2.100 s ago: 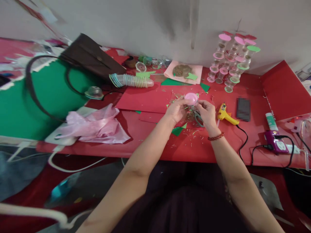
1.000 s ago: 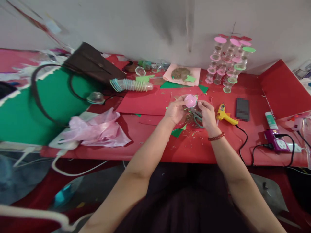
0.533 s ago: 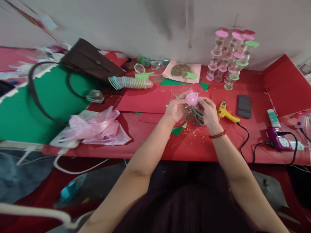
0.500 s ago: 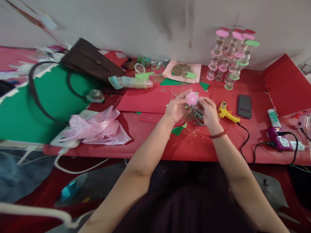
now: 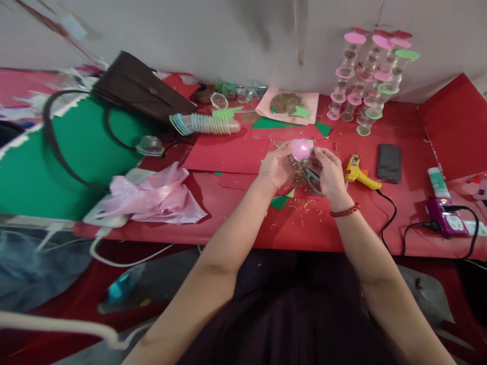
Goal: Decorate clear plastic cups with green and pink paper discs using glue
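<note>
A round pink disc (image 5: 302, 150) with a glossy face is held up above the table. My left hand (image 5: 277, 165) is closed on its left edge, thumb and fingers pinching it. Some clear plastic shows just below the disc; its full shape is hidden. My right hand (image 5: 330, 170), with a red bead bracelet (image 5: 344, 211) at the wrist, is at the disc's right edge. Its fingertips are pinched together, and what they hold is too small to make out. Under the hands lie scissors with grey-green handles (image 5: 314, 182), partly covered.
A yellow glue gun (image 5: 361, 175) and a dark flat box (image 5: 388, 163) lie on the right. Stacked clear cups with coloured discs (image 5: 353, 76) stand behind. Nested plastic cups (image 5: 205, 124), red paper sheets (image 5: 228, 153) and a pink bag (image 5: 152, 197) are leftward. A purple power adapter (image 5: 443, 215) sits far right.
The right fingertips have shifted slightly away from the disc's right edge. The left hand keeps its hold on the disc. The view has turned slightly.
</note>
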Motion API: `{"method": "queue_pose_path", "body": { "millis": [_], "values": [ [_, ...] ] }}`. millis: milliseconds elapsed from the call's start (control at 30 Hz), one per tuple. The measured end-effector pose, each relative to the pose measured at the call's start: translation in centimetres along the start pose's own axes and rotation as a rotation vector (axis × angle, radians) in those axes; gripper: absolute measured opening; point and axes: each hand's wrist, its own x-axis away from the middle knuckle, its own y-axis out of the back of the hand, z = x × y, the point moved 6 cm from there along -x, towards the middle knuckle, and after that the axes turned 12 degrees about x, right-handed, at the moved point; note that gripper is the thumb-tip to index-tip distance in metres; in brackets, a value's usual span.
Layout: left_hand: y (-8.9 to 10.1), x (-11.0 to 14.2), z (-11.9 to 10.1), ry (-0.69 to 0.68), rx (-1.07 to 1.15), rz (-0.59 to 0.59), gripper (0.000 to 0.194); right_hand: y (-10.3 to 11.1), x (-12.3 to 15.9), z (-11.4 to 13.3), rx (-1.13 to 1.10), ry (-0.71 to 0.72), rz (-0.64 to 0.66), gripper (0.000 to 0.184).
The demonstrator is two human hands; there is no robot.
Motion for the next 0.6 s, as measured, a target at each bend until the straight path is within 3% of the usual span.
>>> {"method": "queue_pose_path", "body": {
  "millis": [200, 600],
  "values": [
    [0.4, -0.1, 0.1, 0.026, -0.021, -0.045, 0.021, -0.1, 0.2, 0.3, 0.023, 0.025, 0.025, 0.020],
    [-0.9, 0.7, -0.3, -0.057, -0.204, 0.081, 0.039, 0.4, 0.6, 1.3, 0.239, 0.193, -0.139, 0.006]
  ]
}}
